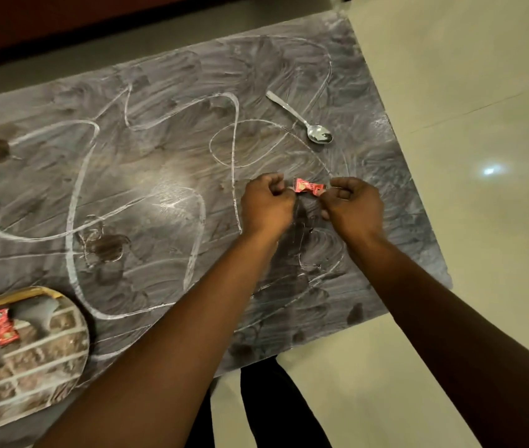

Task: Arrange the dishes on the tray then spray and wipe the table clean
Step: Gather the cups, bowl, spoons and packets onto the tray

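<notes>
**A:** What are you holding right now?

**B:** You're pinching a small red sachet [308,188] by its two ends. Your left hand [266,202] is gripping the left end and your right hand [352,202] the right end, with both sets of fingers curled tight on it.

**A:** Which way is it lying?

**B:** Its long axis is running side to side between your fists, nearly level, with the crinkled red face showing upward. You're holding it over the table [159,156], toward the right edge.

**A:** And the spoon?

**B:** The spoon [302,119] is lying flat on the table beyond your hands, apart from them. It's shiny metal, bowl facing up. Its long axis is running diagonally, with the handle pointing far-left and the bowl near-right.

**A:** How is the surface looking?

**B:** It's grey, showing white smears and looping white lines. The tray [86,337] is sitting at the near-left, with a gold rim and a brick pattern. A second sachet [4,328], also red, is lying on it, pointing roughly away from you.
</notes>
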Tool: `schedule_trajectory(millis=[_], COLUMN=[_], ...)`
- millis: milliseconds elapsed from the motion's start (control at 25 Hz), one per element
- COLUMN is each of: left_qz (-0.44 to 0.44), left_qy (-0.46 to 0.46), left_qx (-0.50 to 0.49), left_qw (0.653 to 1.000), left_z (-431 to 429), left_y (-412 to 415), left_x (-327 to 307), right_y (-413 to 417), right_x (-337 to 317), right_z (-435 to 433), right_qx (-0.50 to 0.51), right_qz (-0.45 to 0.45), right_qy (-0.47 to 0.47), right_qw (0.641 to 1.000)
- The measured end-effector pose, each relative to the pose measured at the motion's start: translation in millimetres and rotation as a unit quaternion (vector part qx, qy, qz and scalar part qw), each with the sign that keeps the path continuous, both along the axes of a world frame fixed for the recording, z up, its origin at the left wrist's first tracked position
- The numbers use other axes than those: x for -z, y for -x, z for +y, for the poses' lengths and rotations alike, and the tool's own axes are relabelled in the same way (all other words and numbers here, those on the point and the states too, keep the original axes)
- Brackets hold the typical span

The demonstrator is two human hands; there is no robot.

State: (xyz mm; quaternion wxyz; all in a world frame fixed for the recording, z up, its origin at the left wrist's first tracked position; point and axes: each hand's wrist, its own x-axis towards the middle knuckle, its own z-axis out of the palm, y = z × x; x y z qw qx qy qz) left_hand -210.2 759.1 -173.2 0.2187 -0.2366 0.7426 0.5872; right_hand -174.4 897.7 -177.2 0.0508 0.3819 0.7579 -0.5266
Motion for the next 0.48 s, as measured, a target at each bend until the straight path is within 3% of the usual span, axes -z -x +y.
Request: schedule_trajectory(millis=[240, 480], left_qz=[0.0, -0.017], left_qy=[0.016, -0.107], left_qx=[-0.054, -0.245], left_qw=[0.998, 0.963], left_z=[19, -47], left_y=[10, -18], left_x=[6, -19], right_y=[14, 6], right_x=[11, -15], right_z=[-8, -67], right_qx=[-0.025, 0.007], right_qz=[-0.013, 0.025], right_qy=[0.04, 0.264], right_qw=[0.999, 0.964])
